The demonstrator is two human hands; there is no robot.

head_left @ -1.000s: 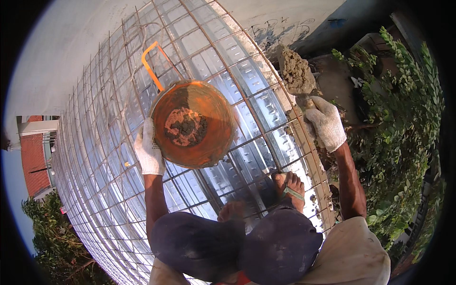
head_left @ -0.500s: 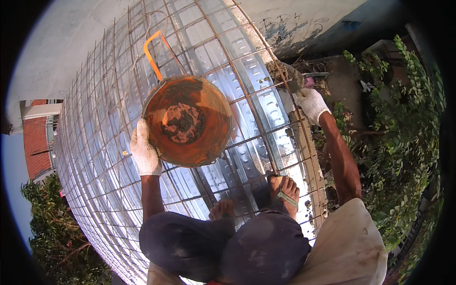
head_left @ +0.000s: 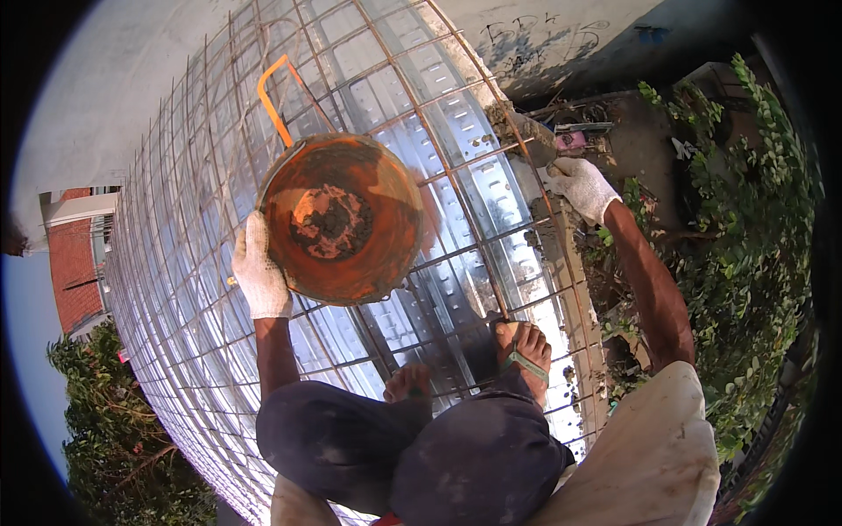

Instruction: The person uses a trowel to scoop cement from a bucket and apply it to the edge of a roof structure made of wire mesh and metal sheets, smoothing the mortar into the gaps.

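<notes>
My left hand (head_left: 261, 267), in a white knit glove, grips the left side of an orange-brown bucket (head_left: 386, 237). The bucket tips its mouth toward me. A clump of grey-brown mortar (head_left: 329, 219) lies at its bottom, and its orange handle (head_left: 270, 101) stands away from the rim on the far side. At the right edge of the deck, my gloved right hand (head_left: 581, 186) is closed beside the mortar-smeared concrete edge (head_left: 566, 254). What its fingers hold, if anything, I cannot make out.
A rusty rebar grid (head_left: 438, 145) covers the shiny ribbed metal decking (head_left: 500, 197) under my feet (head_left: 524, 351). Past the deck's right edge is a drop, with leafy branches (head_left: 745, 263) and debris (head_left: 579, 136) below. A pale wall (head_left: 114, 96) rises at the left.
My right hand has shifted slightly, its wrist and forearm swinging right. The bucket and my left hand sit a little farther left and up in the picture.
</notes>
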